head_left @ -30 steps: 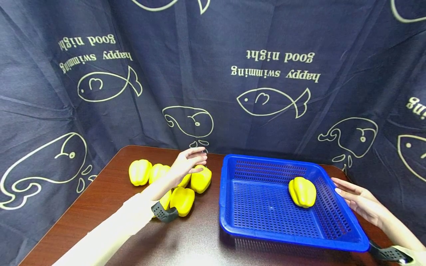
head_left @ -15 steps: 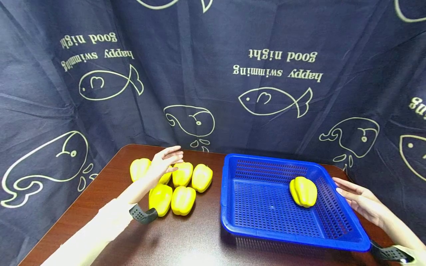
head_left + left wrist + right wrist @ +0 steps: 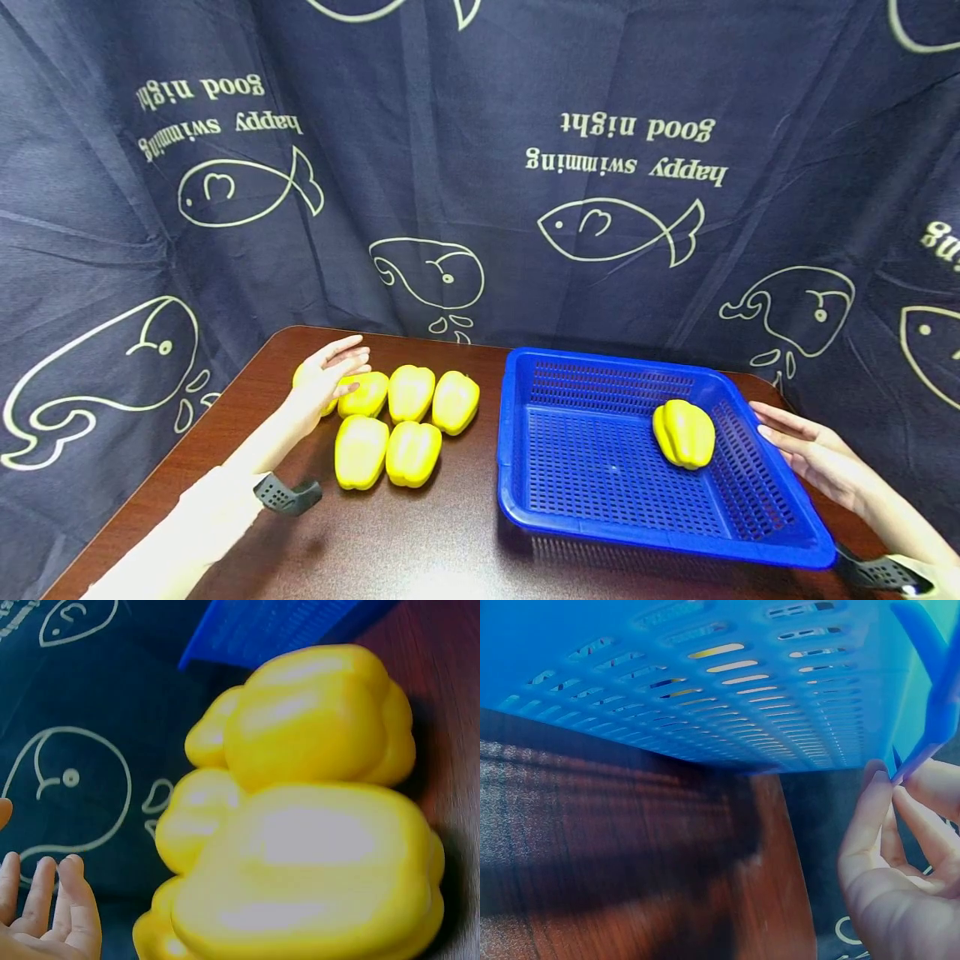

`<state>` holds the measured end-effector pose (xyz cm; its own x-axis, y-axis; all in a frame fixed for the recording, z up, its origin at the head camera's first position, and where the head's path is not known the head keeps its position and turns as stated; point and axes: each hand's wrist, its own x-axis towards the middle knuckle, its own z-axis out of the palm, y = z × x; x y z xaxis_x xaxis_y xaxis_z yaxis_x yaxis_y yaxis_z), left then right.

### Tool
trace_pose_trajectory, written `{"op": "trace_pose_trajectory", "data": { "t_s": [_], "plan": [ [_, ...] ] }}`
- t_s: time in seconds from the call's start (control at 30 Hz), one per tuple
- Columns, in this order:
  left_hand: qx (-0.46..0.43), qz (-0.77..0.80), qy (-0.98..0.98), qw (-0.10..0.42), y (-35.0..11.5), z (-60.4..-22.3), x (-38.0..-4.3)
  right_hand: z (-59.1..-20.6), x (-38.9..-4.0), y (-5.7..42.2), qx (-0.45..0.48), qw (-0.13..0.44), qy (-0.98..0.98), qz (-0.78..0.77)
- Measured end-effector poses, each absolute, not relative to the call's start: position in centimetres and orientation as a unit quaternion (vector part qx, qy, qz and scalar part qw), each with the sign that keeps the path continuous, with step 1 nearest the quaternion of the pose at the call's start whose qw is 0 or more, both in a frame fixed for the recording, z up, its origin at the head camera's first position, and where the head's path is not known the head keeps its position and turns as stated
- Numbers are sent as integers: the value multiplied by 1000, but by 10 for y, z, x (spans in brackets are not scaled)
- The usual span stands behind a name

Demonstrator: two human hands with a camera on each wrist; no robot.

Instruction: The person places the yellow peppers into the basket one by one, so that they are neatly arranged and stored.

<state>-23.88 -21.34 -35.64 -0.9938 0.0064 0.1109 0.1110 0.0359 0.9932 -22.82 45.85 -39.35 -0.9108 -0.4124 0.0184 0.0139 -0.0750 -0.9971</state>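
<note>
Peppers (image 3: 413, 454), six of them yellow and bunched together, lie on the left part of a brown table (image 3: 420, 542). We count two in the near row and four in the far row, many of them touching or just beside one another. A seventh yellow pepper (image 3: 683, 433) sits in a blue basket (image 3: 663, 543) on the right, by that basket's right wall.

We see the left hand (image 3: 324, 382) over the far row's leftmost pepper (image 3: 329, 408), hiding much of it; its fingers are loose and a little bent, with nothing in them. We cannot tell whether it touches that pepper. On the right, we find the right hand (image 3: 821, 458) pinching the basket's right rim between thumb and fingers, as the right wrist view shows more closely.

We notice a black strap (image 3: 283, 495) at the left wrist, next to a pale sleeve (image 3: 172, 533), and another dark band (image 3: 877, 575) at the right wrist. Behind the table's far edge we see a dark blue curtain (image 3: 480, 167) printed with pale fish, whales and upside-down words.
</note>
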Motion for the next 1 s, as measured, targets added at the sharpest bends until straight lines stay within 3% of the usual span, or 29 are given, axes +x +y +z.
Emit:
{"op": "trace_pose_trajectory", "data": {
  "t_s": [0.4,1.0],
  "plan": [
    [-53,-708,-698,99,-254,-374,-242,-395,-229,459,-163,154,647,-729],
    [8,-724,-675,143,-302,-396,-252,-395,-229,459,-156,155,650,-728]
  ]
}}
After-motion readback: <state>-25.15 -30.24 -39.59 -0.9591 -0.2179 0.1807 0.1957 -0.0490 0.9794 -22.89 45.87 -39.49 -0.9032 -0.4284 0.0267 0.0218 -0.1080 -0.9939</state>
